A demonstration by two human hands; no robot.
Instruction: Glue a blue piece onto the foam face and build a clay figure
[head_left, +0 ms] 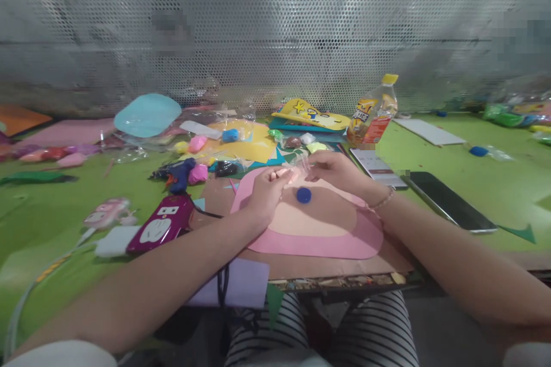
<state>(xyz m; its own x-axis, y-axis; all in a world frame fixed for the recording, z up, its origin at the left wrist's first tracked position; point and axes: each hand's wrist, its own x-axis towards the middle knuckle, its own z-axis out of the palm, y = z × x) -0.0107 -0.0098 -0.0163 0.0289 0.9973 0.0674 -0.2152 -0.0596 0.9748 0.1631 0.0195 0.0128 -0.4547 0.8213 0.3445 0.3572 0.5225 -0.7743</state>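
Note:
My left hand [267, 194] is closed around a pale pink lump, which looks like modelling clay, in a clear plastic wrapper [303, 164]. The fingers of my right hand [336, 172] pinch the other side of that wrapper. Both hands are just above a pink foam sheet [318, 246] with rounded corners, which has a cream-coloured shape [301, 223] on it. Between and below my hands a dark blue disc [303, 195] lies on the cream shape. My fingers partly cover the lump.
To the left lie a purple power bank [161, 229], a blue glue gun [179, 175] and a pink charger [107, 213]. Coloured clay packets and a yellow sheet [262, 146] are behind. A bottle [373, 114] stands at the back; phones, including a black one [450, 200], are at right.

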